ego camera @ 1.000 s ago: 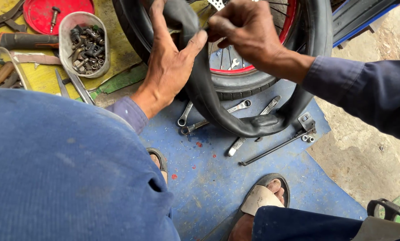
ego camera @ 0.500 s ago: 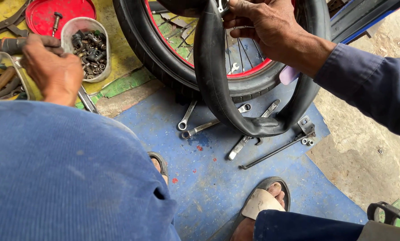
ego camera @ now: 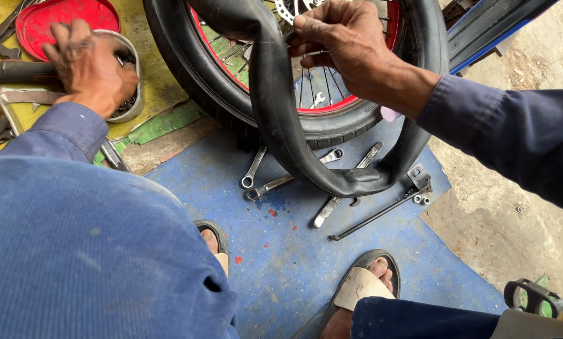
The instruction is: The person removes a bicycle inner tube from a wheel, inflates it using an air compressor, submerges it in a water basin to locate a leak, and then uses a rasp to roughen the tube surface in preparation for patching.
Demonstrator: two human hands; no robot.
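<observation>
Fingers of the right hand pinch the limp black rubber inner tube at upper centre, best held steady, while the left hand curls loosely into the round metal parts tin.

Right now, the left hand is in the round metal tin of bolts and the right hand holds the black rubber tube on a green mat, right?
Not quite: the head view shows the mat is blue, not green. The left hand is at the round metal tin, and the right hand holds the black rubber tube.

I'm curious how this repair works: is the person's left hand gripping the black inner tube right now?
No, the left hand reaches into the metal tin of small parts, while only the right hand holds the inner tube.
</observation>
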